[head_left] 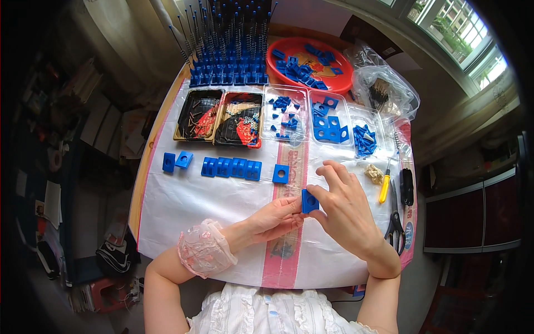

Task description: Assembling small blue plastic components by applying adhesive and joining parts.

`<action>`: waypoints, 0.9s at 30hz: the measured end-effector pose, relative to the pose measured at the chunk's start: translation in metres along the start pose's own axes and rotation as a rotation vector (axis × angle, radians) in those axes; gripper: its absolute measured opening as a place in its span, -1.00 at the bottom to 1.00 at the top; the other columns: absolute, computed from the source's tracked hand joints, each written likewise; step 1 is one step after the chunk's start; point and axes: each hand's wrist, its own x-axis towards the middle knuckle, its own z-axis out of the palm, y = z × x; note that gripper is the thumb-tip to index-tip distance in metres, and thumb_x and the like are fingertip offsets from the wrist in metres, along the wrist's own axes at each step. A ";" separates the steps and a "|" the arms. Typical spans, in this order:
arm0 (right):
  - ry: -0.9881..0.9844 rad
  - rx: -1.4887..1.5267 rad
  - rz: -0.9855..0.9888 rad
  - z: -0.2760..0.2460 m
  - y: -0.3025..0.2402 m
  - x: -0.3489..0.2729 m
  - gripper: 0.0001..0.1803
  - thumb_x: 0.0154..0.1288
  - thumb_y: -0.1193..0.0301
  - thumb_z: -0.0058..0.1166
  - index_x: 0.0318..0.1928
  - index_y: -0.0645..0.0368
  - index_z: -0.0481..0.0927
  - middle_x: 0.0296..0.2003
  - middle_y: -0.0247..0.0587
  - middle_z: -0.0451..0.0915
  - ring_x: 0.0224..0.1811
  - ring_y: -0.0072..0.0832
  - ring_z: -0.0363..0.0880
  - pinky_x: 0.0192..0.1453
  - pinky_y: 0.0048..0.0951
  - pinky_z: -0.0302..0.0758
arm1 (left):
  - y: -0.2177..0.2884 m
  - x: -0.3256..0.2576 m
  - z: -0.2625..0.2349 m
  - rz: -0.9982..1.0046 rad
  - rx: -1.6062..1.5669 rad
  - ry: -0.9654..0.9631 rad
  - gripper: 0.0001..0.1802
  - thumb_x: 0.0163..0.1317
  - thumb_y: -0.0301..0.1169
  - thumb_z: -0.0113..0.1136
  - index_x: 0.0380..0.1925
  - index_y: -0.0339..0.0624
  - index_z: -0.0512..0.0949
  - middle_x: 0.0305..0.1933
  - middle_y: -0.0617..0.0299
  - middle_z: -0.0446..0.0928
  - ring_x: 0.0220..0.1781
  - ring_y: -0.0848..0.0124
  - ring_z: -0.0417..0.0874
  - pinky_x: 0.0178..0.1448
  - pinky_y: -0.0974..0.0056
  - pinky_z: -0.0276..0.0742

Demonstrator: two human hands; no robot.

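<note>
A blue plastic block with a round hole (310, 202) is held up over the near middle of the table. My left hand (280, 218) pinches its left edge between thumb and fingers. My right hand (347, 209) closes thumb and index finger on its right side, the other fingers raised. Just beyond, a single blue holed block (280, 173) lies on the white sheet. To its left runs a row of several ribbed blue blocks (231, 168). Two more blue pieces, one upright (168, 162) and one tilted (184, 160), lie farther left.
Along the back stand two black trays (176, 132) (216, 141) of small metal parts and clear boxes (307, 125) of blue pieces. Behind are upright springs and rods (228, 53) and a red plate (347, 83). Yellow-handled screwdriver (384, 190) and scissors (395, 222) lie at right.
</note>
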 end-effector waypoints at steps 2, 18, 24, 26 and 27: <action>-0.002 -0.009 -0.005 0.000 0.000 0.000 -0.56 -0.10 0.43 0.44 -0.12 0.18 0.65 0.07 -0.03 0.48 0.32 -0.12 0.32 0.25 -0.13 0.35 | 0.002 -0.001 0.004 -0.004 0.000 0.009 -0.72 0.46 -0.28 0.11 0.02 -0.22 0.49 -0.09 0.27 0.55 -0.15 0.59 0.50 -0.05 0.47 0.50; -0.004 -0.031 0.000 0.002 0.000 0.001 -0.56 -0.08 0.44 0.43 -0.10 0.18 0.65 0.09 -0.01 0.49 0.33 -0.11 0.32 0.27 -0.11 0.34 | 0.000 0.000 0.004 0.029 -0.014 -0.005 -0.71 0.45 -0.27 0.13 0.04 -0.20 0.48 -0.10 0.31 0.54 -0.16 0.62 0.50 -0.06 0.48 0.49; 0.078 0.025 -0.056 0.002 0.001 0.001 -0.76 -0.03 0.57 0.22 -0.26 0.29 0.65 0.02 0.07 0.48 0.30 -0.07 0.34 0.16 -0.17 0.35 | 0.000 0.000 0.004 0.015 -0.035 0.009 -0.71 0.45 -0.27 0.13 0.04 -0.20 0.48 -0.08 0.29 0.55 -0.14 0.61 0.52 -0.05 0.49 0.52; 0.077 0.028 -0.056 0.002 0.001 0.001 -0.76 -0.04 0.57 0.23 -0.26 0.28 0.65 0.02 0.06 0.48 0.30 -0.08 0.34 0.16 -0.17 0.35 | 0.001 -0.001 0.004 0.019 -0.031 0.007 -0.71 0.45 -0.27 0.13 0.04 -0.20 0.48 -0.08 0.29 0.55 -0.13 0.61 0.52 -0.04 0.49 0.53; 0.076 0.029 -0.056 0.001 0.001 0.001 -0.75 -0.04 0.57 0.23 -0.25 0.28 0.65 0.02 0.06 0.48 0.30 -0.08 0.34 0.16 -0.18 0.35 | 0.001 -0.001 0.004 0.021 -0.029 0.005 -0.71 0.45 -0.27 0.13 0.04 -0.20 0.47 -0.08 0.29 0.55 -0.13 0.61 0.52 -0.04 0.49 0.53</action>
